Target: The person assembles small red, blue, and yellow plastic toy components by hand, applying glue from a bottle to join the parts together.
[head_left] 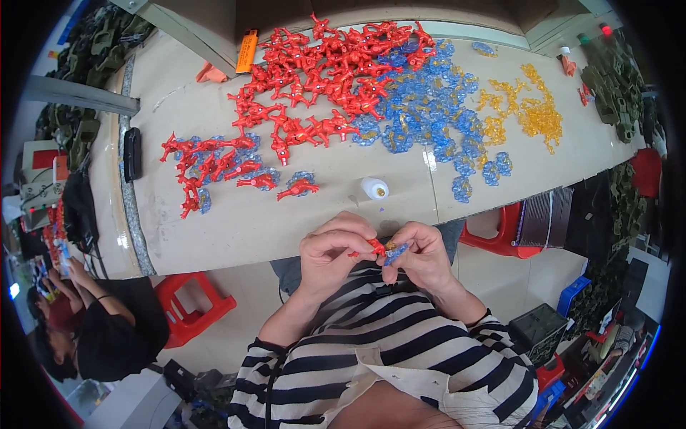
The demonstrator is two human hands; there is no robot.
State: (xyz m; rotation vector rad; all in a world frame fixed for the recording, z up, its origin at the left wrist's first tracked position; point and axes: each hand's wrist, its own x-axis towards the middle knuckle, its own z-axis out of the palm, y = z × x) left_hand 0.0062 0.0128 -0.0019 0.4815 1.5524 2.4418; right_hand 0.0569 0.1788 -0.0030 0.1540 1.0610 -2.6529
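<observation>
Just off the table's front edge, my left hand [336,250] pinches a small red plastic figure [376,247]. My right hand [421,257] grips a translucent blue plastic piece [396,252], which touches the figure or is very close to it. Beyond my hands stands a small white bottle [374,189] with a yellowish tip. A large heap of red figures [314,79] covers the table's far middle. Translucent blue pieces [429,100] are piled to its right, and small clear yellow pieces [539,114] lie farther right. At the left, several red figures [214,164] rest on blue pieces.
The pale table [236,247] has a front edge close to my body. An orange box [247,51] stands by the shelf post, and a black case [133,154] lies at the left. Red stools [191,304] flank me. Another person [107,322] works at the lower left.
</observation>
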